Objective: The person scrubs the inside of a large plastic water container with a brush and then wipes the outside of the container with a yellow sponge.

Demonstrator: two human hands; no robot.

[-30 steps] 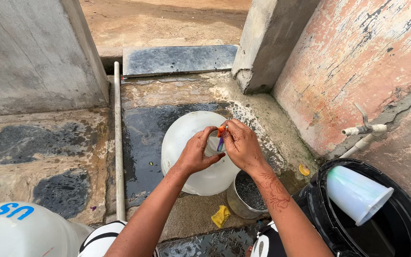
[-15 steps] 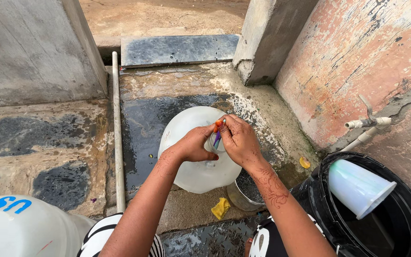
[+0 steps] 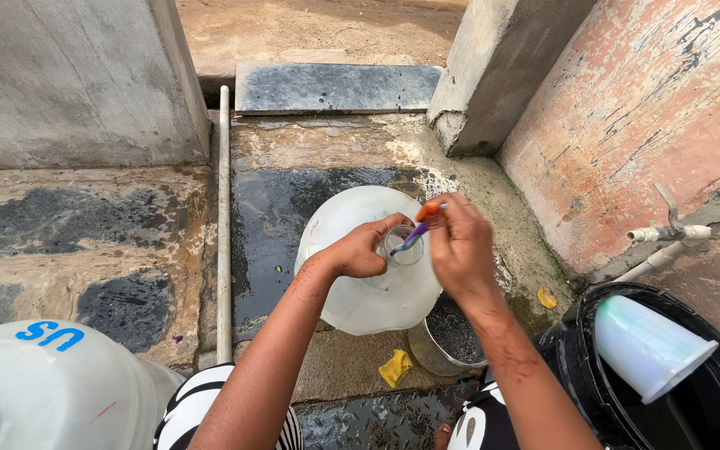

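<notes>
White water jug [image 3: 368, 287], mid-slab on the wet concrete floor [image 3: 293, 200]: left hand [image 3: 360, 250] clasps its neck; right hand [image 3: 460, 246] pinches purple brush [image 3: 414, 236]. Advise steady neck, short strokes.

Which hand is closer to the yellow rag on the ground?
Right. The right hand is up past the yellow rag, nearly over it; the left hand grips the jug mouth, farther left.

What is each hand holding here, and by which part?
Left hand grips the neck of the large white water jug. Right hand pinches the upper handle of a purple-and-orange brush poking into the jug's mouth.
</notes>
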